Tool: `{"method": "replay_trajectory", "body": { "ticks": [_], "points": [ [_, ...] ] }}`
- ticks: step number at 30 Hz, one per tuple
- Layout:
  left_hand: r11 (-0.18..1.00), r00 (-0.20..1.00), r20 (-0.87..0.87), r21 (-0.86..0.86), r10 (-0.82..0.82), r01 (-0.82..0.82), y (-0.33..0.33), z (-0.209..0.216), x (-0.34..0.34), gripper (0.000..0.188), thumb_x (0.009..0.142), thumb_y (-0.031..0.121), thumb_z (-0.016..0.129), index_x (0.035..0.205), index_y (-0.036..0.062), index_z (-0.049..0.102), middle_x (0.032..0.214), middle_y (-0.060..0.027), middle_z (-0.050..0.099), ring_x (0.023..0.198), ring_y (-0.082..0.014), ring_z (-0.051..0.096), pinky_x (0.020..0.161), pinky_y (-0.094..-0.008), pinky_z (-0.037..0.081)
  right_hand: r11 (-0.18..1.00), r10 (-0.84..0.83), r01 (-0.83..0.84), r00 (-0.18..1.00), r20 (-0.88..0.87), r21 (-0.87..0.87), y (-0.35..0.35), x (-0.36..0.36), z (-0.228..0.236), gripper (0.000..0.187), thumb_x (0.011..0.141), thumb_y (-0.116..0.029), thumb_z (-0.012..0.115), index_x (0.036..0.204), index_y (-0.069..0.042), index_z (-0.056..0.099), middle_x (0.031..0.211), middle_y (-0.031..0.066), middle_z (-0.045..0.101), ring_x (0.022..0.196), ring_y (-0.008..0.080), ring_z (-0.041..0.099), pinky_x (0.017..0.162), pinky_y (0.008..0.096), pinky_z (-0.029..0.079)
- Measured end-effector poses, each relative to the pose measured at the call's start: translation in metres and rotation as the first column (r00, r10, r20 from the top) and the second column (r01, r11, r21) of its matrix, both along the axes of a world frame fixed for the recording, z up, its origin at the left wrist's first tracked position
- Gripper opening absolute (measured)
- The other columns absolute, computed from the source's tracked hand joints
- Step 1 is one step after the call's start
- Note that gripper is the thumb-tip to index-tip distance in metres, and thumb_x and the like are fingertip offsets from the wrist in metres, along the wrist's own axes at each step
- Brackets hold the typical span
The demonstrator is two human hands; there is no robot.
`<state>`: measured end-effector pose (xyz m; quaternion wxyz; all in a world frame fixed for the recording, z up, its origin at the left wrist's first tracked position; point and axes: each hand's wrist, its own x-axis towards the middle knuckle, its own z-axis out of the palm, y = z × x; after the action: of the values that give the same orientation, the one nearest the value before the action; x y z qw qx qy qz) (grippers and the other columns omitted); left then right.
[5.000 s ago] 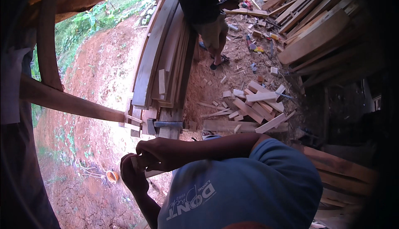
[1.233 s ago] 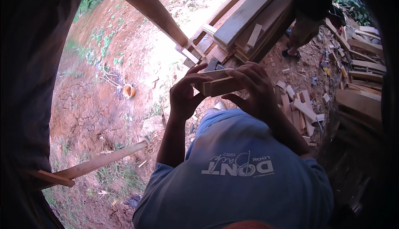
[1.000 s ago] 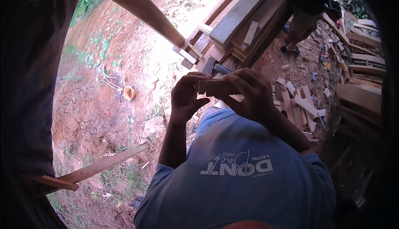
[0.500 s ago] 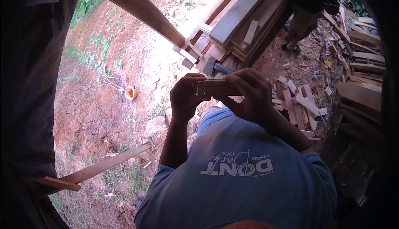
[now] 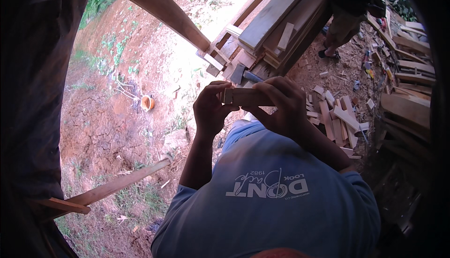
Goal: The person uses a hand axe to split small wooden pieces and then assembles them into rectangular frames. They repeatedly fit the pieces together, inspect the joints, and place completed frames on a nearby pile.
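The grip of the left hand (image 5: 209,109) and right hand (image 5: 284,102) is clamped on a short wooden block (image 5: 248,97) above the blue shirt (image 5: 262,152), apparently aligning its end, which calls next for steady pressure.

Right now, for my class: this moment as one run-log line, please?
left hand: holds wood, left end | right hand: holds wood, right end | beyond: dark-headed tool, stacked planks

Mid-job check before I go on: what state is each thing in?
Left grip, closed on wooden piece
Right grip, closed on wooden piece
Wooden piece, raised, roughly level
Dark-headed tool, lying down, unheld
Planks, stacked
Offcuts, loosely heaped
Orange container, uncovered, contents unclear
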<state>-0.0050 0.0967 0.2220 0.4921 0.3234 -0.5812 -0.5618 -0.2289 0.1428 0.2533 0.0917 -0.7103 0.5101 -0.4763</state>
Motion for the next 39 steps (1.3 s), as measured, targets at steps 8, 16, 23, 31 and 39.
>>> {"method": "replay_trajectory", "body": {
  "ticks": [8, 16, 23, 31, 39],
  "points": [
    [0.996, 0.992, 0.112, -0.069, 0.057, -0.049, 0.002, 0.000, -0.001, 0.057, 0.075, -0.010, 0.085, 0.127, 0.0002, 0.065, 0.132, -0.0149, 0.064, 0.120, -0.0225, 0.066, 0.102, -0.0376, 0.057, 1.000, 0.024, -0.024, 0.999, 0.022, 0.005, -0.003, 0.000, -0.003, 0.048, 0.076, -0.028, 0.094, 0.110, -0.005, 0.070, 0.098, 0.0108, 0.070, 0.084, 0.0290, 0.073, 0.071, 0.0404, 0.059],
    [0.991, 0.980, 0.158, -0.064, 0.124, -0.115, 0.004, 0.005, -0.007, 0.050, 0.073, -0.009, 0.080, 0.120, 0.0021, 0.067, 0.126, -0.0124, 0.070, 0.112, -0.0198, 0.069, 0.095, -0.0348, 0.059, 1.000, 0.021, -0.021, 0.999, 0.039, 0.011, -0.005, 0.002, -0.004, 0.048, 0.076, -0.028, 0.094, 0.110, -0.004, 0.070, 0.098, 0.0112, 0.070, 0.084, 0.0289, 0.073, 0.071, 0.0400, 0.059],
    [0.994, 0.976, 0.190, -0.030, 0.108, -0.104, 0.004, 0.010, -0.005, 0.048, 0.075, -0.008, 0.080, 0.120, 0.0020, 0.067, 0.126, -0.0126, 0.070, 0.112, -0.0199, 0.069, 0.096, -0.0361, 0.059, 1.000, 0.014, -0.014, 0.999, 0.049, 0.016, -0.004, 0.004, -0.007, 0.049, 0.076, -0.029, 0.095, 0.110, -0.004, 0.071, 0.097, 0.0114, 0.071, 0.083, 0.0286, 0.073, 0.070, 0.0392, 0.060],
    [0.997, 0.960, 0.274, 0.066, -0.052, 0.035, 0.005, 0.013, 0.014, 0.053, 0.075, -0.015, 0.085, 0.121, -0.0006, 0.064, 0.128, -0.0164, 0.068, 0.123, -0.0255, 0.066, 0.102, -0.0400, 0.060, 1.000, 0.028, -0.028, 0.998, 0.048, 0.008, 0.002, 0.007, -0.008, 0.047, 0.077, -0.031, 0.093, 0.109, -0.005, 0.072, 0.097, 0.0116, 0.071, 0.082, 0.0290, 0.073, 0.070, 0.0400, 0.059],
    [0.943, 0.951, 0.265, -0.246, -0.157, 0.224, -0.022, 0.017, 0.017, 0.050, 0.065, 0.010, 0.098, 0.109, 0.0107, 0.073, 0.116, -0.0119, 0.071, 0.122, -0.0289, 0.064, 0.102, -0.0445, 0.052, 0.990, 0.054, -0.059, 0.998, -0.045, -0.128, -0.002, 0.003, -0.012, 0.041, 0.079, -0.035, 0.088, 0.108, -0.010, 0.072, 0.095, 0.0063, 0.070, 0.081, 0.0250, 0.072, 0.070, 0.0393, 0.058]
  ]
}}
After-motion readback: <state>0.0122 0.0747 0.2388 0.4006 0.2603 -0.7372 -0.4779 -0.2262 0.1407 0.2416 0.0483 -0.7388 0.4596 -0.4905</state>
